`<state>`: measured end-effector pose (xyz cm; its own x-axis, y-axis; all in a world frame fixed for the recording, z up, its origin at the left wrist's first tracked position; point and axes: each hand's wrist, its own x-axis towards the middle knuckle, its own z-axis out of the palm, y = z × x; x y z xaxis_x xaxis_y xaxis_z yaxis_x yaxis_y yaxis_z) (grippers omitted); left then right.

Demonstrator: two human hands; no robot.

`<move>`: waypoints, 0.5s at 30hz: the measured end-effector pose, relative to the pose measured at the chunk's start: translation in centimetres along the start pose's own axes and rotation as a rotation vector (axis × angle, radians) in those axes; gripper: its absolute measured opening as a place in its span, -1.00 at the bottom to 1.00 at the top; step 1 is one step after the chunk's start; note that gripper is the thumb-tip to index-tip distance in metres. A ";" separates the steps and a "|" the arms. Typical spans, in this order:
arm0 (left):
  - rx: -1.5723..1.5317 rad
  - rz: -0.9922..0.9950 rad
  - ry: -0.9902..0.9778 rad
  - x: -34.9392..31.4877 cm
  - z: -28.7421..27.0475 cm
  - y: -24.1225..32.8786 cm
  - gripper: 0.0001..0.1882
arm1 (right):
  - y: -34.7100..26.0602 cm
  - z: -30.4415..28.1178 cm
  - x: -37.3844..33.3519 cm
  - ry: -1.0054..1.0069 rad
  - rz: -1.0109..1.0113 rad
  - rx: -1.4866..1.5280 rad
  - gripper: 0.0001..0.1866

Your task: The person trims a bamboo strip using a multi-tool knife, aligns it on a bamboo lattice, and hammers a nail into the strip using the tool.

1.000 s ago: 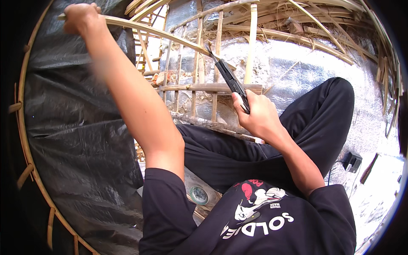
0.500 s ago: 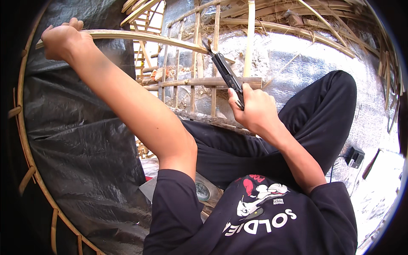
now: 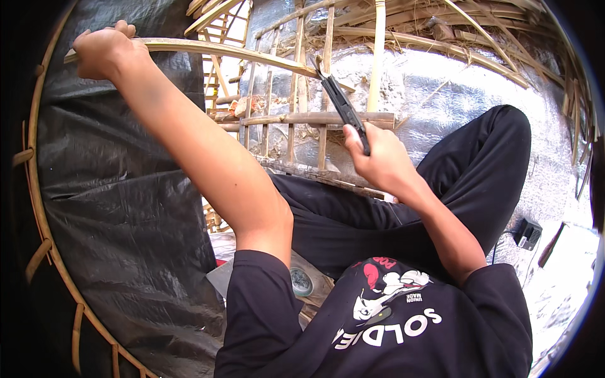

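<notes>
Up at the far left, my left hand (image 3: 108, 51) is closed round one end of a long, pale bamboo strip (image 3: 227, 53). The strip runs rightward from the fist, bowing slightly. My right hand (image 3: 382, 151), right of centre, wraps round the handle of a black utility knife (image 3: 342, 101). The knife slants up and left, and its thin blade end meets the strip near the strip's right part. Whether the blade is cutting into the bamboo is too small to tell.
A bamboo lattice frame (image 3: 290, 118) stands beyond my crossed legs (image 3: 466, 170). Bamboo strips (image 3: 435, 45) are heaped at the back right. Black plastic sheeting (image 3: 126, 208) covers the left side. A round tin (image 3: 301, 281) sits by my left sleeve; a black adapter (image 3: 527, 234) lies at right.
The view has shifted slightly. My left hand with the strip and my right hand with the knife have moved a little to the right. The knife appears turned slightly in my grip.
</notes>
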<state>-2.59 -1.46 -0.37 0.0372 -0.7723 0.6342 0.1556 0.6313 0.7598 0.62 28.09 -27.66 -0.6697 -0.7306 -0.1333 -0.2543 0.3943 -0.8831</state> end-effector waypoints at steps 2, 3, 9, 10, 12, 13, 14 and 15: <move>-0.005 -0.003 0.004 0.1 -0.1 0.1 -0.67 | 0.2 -0.9 0.5 -0.092 0.079 0.245 -0.45; -0.008 -0.006 0.006 0.1 -0.1 0.0 -0.67 | 0.3 -1.2 0.6 -0.121 0.140 0.338 -0.44; -0.037 0.010 0.004 -0.1 1.3 0.6 -0.67 | 0.4 -0.1 0.7 0.002 0.067 0.128 -0.48; -0.034 0.008 0.002 -0.2 1.5 0.7 -0.67 | 0.5 0.0 0.6 0.000 0.071 0.129 -0.48; -0.004 0.012 -0.024 -0.3 1.9 1.1 -0.67 | 0.5 0.0 0.5 0.055 -0.009 -0.020 -0.48; -0.003 0.011 -0.024 -0.6 2.1 1.1 -0.67 | 0.5 0.1 0.4 0.054 -0.008 -0.019 -0.48; -0.019 0.006 0.006 -1.4 2.5 1.3 -0.64 | 0.5 0.2 0.4 0.087 -0.039 -0.107 -0.48; -0.036 0.000 0.037 -1.9 2.8 1.5 -0.62 | 0.4 0.4 0.3 0.120 -0.069 -0.196 -0.48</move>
<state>-5.19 1.14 -0.02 0.0738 -0.7746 0.6281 0.1906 0.6292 0.7535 0.53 27.81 -28.25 -0.7209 -0.6929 -0.0113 -0.4250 0.4550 -0.7825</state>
